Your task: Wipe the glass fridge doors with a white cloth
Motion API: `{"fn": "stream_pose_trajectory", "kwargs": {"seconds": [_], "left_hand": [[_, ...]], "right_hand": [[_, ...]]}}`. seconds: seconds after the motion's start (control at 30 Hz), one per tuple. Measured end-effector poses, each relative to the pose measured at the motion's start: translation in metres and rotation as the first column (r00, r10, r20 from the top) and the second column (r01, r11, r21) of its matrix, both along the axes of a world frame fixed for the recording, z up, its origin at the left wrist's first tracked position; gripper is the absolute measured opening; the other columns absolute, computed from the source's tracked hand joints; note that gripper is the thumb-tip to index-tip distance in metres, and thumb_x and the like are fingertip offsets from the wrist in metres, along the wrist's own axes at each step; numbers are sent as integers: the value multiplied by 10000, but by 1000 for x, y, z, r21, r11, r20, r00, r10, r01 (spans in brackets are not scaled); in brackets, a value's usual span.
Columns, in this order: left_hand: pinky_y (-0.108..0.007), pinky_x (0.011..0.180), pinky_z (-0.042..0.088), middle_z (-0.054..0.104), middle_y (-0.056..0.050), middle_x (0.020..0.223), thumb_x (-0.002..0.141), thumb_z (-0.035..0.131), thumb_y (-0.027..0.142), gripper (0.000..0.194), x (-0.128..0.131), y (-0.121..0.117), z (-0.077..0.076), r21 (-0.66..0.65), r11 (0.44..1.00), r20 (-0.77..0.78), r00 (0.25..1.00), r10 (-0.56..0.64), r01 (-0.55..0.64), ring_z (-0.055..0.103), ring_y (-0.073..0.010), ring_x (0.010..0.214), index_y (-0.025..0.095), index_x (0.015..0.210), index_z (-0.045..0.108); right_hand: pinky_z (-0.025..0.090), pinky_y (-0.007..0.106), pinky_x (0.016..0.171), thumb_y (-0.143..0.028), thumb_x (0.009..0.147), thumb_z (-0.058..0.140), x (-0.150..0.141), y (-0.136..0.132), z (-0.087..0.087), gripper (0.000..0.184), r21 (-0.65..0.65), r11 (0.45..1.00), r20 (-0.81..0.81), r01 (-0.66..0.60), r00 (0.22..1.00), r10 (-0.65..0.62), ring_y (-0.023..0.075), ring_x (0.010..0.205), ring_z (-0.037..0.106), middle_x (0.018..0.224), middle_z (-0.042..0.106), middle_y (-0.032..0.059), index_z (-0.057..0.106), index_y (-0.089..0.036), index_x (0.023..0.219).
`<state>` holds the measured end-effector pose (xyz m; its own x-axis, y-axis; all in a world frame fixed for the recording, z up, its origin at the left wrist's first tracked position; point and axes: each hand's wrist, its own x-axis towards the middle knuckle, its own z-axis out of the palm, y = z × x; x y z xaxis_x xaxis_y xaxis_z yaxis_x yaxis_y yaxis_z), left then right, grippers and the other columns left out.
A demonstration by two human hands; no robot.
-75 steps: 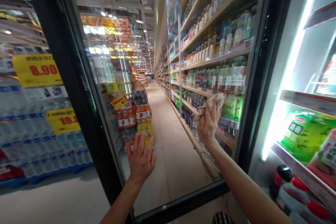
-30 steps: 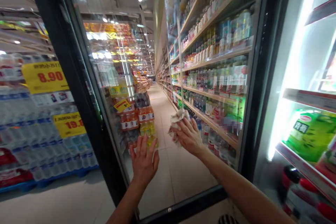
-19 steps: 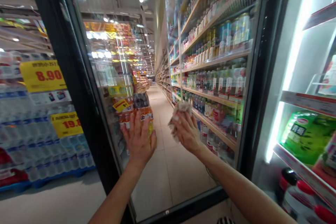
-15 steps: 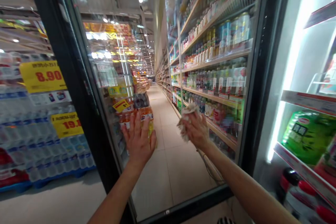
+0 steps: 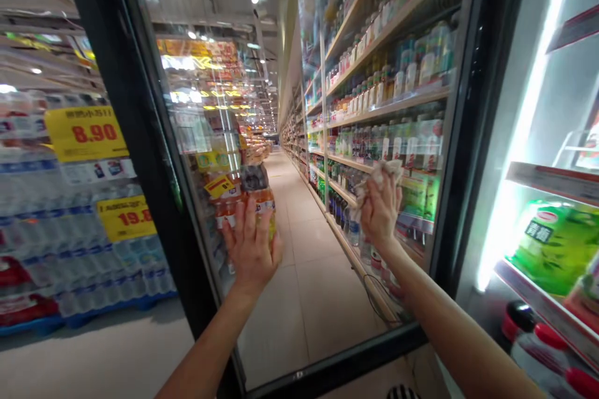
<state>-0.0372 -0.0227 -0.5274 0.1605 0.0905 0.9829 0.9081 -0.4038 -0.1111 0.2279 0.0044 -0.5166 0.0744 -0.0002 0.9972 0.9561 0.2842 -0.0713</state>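
A large glass door [image 5: 290, 312] in a black frame stands swung open in front of me. On its left half, my left hand [image 5: 253, 246] lies flat with the fingers spread and nothing in it. My right hand [image 5: 380, 215] holds a crumpled, light-coloured cloth [image 5: 388, 173] against the right half of the pane. The fingers press over the cloth, and part of it sticks out above and to the left of them. Whether the palm also touches the glass I cannot tell.
Lit cooler shelves on the right hold a green pouch [image 5: 545, 243] and red-capped bottles [image 5: 550, 336]. Shelves of bottles [image 5: 374, 93] show in the pane. Packed water bottles [image 5: 93, 262] stand at left under yellow price signs [image 5: 87, 133]. A dark cable [image 5: 374, 302] shows low in the pane.
My right hand has swept the cloth left across the glass, then back right and up. My left hand went a little higher on the pane and stays flat there.
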Motion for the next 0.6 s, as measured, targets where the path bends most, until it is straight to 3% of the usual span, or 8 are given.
{"fn": "stream_pose_trajectory", "kwargs": {"seconds": [0.1,0.2,0.3,0.37,0.43,0.5,0.57,0.6], "left_hand": [[-486,1110,87,232,-89,1475,788,547,241,572,0,1,-1,13,1000,3,1000,6,-6,201,-263,1365,219,1336,385],[-480,1111,79,234,-89,1475,783,557,238,580,0,1,-1,12,1000,5,1000,2,-2,194,-258,1367,223,1337,383],[-488,1108,85,237,-90,1473,789,558,237,581,-1,1,-1,6,1000,-1,1000,1,-1,193,-263,1367,224,1341,376],[-495,1105,98,238,-92,1473,792,552,234,573,-1,0,-1,2,1000,-7,1000,-5,5,202,-271,1363,222,1339,381],[-494,1105,100,238,-92,1472,789,550,231,574,-1,0,-1,9,1000,-8,1000,-8,8,206,-272,1362,219,1338,383],[-492,1107,98,232,-87,1475,785,550,231,584,-1,0,-1,19,1000,-7,1000,-3,3,204,-268,1363,224,1342,375],[-492,1107,101,225,-80,1477,781,554,229,594,-1,1,-2,24,1000,-8,1000,8,-8,207,-264,1363,235,1345,368],[-496,1105,105,225,-79,1477,778,558,228,597,-1,1,-2,25,1000,-8,1000,11,-11,209,-265,1362,237,1345,368]], "right_hand": [[247,548,1066,-198,870,362,-4,3,12,481,38,999,-143,15,990,-9,282,1376,216,1460,313,96,381,-229,1350],[234,491,1097,-211,857,412,-37,-7,0,452,-72,996,204,-60,976,73,247,1383,204,1426,384,57,439,-266,1305],[204,451,1121,-220,840,463,-46,-14,-18,406,-144,986,503,-84,852,146,204,1372,241,1351,488,19,503,-298,1236],[194,468,1119,-208,843,454,-29,-12,-17,404,-109,992,433,-62,895,104,208,1371,242,1357,480,30,505,-288,1236],[212,507,1099,-195,856,411,-8,-5,-7,432,-34,999,174,-18,984,24,239,1377,226,1413,403,66,466,-256,1280],[232,537,1079,-197,867,368,0,1,6,463,26,999,-59,19,998,-18,266,1380,210,1454,328,91,411,-228,1327],[248,534,1074,-197,869,361,-10,0,10,469,39,999,-74,11,997,-8,269,1382,201,1451,331,95,402,-222,1336],[253,521,1078,-196,865,376,-20,-2,8,459,20,1000,14,-10,1000,10,263,1383,201,1436,360,91,423,-226,1321]]}}
